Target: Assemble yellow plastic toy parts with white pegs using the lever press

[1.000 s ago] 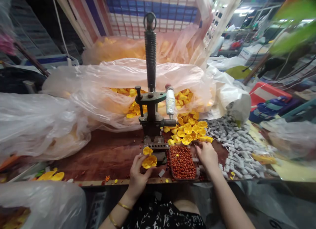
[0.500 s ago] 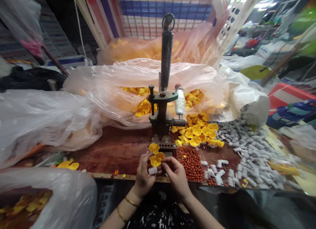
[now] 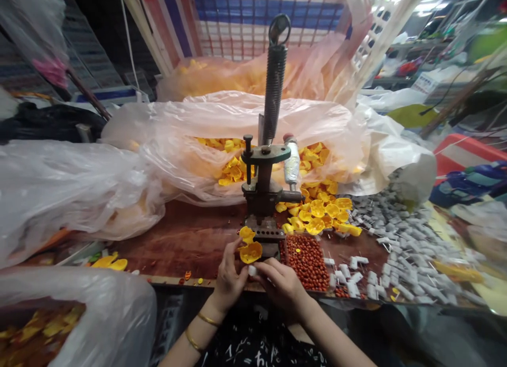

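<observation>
My left hand (image 3: 230,276) is closed on a yellow plastic shell piece (image 3: 251,253), two rounded cups joined one above the other. My right hand (image 3: 284,283) meets it from the right, its fingers pinching a small whitish-grey plastic piece (image 3: 252,271) just below the lower cup. The left thumb also lies against that piece, and much of it is hidden by the fingers. Both hands are at the table's front edge, in front of a bench hand press (image 3: 264,195) with a tall spring and a foil-wrapped handle (image 3: 291,162).
Right of the press lies a tray of small reddish-brown beads (image 3: 307,264). Beyond it are yellow shells (image 3: 317,216) and a spread of grey plastic pieces with thin pins (image 3: 407,251). A large clear bag (image 3: 190,171) of yellow parts stands behind; another bag (image 3: 119,314) is at lower left.
The whitish-grey piece has moved from the left palm to between both hands' fingertips, below the shell. My right hand has shifted slightly down and its fingers have left the shell's side.
</observation>
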The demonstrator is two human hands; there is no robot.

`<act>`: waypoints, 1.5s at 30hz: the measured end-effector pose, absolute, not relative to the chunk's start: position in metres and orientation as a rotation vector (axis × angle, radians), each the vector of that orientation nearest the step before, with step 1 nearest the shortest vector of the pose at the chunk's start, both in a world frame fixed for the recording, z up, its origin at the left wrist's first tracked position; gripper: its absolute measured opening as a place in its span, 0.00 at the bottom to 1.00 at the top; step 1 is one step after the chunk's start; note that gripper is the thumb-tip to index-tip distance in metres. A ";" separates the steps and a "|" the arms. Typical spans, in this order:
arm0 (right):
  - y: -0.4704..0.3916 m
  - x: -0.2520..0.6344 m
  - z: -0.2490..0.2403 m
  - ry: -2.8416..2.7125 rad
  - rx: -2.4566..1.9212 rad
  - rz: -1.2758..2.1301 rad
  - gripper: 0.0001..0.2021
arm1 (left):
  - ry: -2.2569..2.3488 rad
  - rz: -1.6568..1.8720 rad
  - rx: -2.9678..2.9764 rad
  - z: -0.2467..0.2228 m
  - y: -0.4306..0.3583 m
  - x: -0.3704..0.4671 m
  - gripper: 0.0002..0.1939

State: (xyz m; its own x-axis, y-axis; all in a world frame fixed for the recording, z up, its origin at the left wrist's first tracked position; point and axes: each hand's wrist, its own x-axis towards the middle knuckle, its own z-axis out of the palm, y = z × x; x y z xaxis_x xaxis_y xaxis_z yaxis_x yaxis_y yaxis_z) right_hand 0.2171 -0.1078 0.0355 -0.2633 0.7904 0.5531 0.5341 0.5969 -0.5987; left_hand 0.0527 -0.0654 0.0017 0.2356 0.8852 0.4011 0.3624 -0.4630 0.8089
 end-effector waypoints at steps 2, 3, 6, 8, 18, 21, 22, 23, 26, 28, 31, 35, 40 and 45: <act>-0.110 0.227 0.036 -1.998 -1.049 0.224 0.14 | 1.148 1.161 1.911 0.003 -0.065 0.050 0.29; -0.110 0.231 0.037 -2.026 -1.068 0.163 0.14 | 1.137 1.153 1.900 0.003 -0.065 0.049 0.29; -0.108 0.237 0.038 -2.102 -1.125 0.034 0.12 | 1.052 1.118 1.906 0.004 -0.064 0.048 0.28; -0.106 0.238 0.039 -2.140 -1.126 -0.003 0.12 | 1.019 1.111 1.951 0.006 -0.062 0.046 0.28; -0.103 0.225 0.027 -2.073 -1.227 -0.143 0.12 | 0.840 1.131 2.188 0.024 -0.059 0.048 0.37; -0.104 0.218 0.027 -1.999 -1.304 -0.202 0.12 | 0.887 1.049 2.174 0.025 -0.059 0.049 0.38; -0.104 0.216 0.027 -1.994 -1.299 -0.213 0.12 | 0.904 1.044 2.162 0.024 -0.059 0.050 0.38; -0.105 0.214 0.027 -1.995 -1.287 -0.217 0.12 | 0.915 1.050 2.148 0.024 -0.059 0.050 0.38; -0.106 0.212 0.028 -1.977 -1.282 -0.177 0.11 | 0.919 1.086 2.115 0.027 -0.059 0.052 0.37; -0.106 0.213 0.028 -1.958 -1.280 -0.134 0.11 | 0.917 1.094 2.107 0.029 -0.058 0.053 0.36; -0.106 0.217 0.029 -1.988 -1.222 -0.143 0.11 | 0.908 1.077 2.118 0.032 -0.059 0.054 0.38; -0.106 0.215 0.030 -2.043 -1.231 -0.180 0.11 | 0.876 1.084 2.138 0.031 -0.060 0.055 0.42; -0.106 0.216 0.030 -2.063 -1.279 0.005 0.17 | 0.838 1.019 2.161 0.028 -0.057 0.052 0.35; -0.106 0.270 0.032 -1.998 -1.923 0.238 0.15 | 1.136 1.198 1.658 0.018 -0.047 0.044 0.15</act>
